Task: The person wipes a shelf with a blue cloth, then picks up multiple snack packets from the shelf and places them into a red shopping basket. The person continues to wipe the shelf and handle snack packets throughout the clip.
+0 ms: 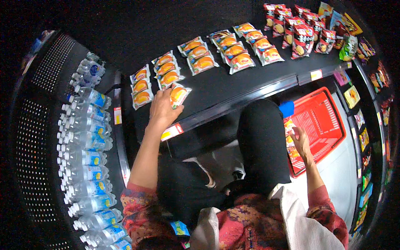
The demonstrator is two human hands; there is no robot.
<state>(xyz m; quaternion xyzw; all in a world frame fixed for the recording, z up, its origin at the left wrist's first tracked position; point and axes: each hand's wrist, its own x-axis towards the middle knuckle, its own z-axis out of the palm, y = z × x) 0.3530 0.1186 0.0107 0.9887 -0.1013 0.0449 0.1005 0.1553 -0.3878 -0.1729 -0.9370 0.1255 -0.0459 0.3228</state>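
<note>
My left hand (164, 107) has its thumb and fingers around a wrapped bun (180, 94), tilted at the front of the second row from the left on a black shelf (212, 90). Other wrapped buns (204, 63) lie in short overlapping rows behind it and to its right. Over the red plastic shopping basket (323, 115) is my right hand (301, 142), its fingers at several wrapped packets (290, 142) along the basket's left side. Whether those fingers grip a packet or only touch it, I cannot tell.
Clear plastic bottles (93, 142) stand in rows on the left shelf. Red snack bags (303, 39) stand at the back right. Price tags (172, 132) line the shelf's front edge. My bent knee (259, 134) is between that edge and the basket. More packaged goods (364, 139) fill the right-hand shelves.
</note>
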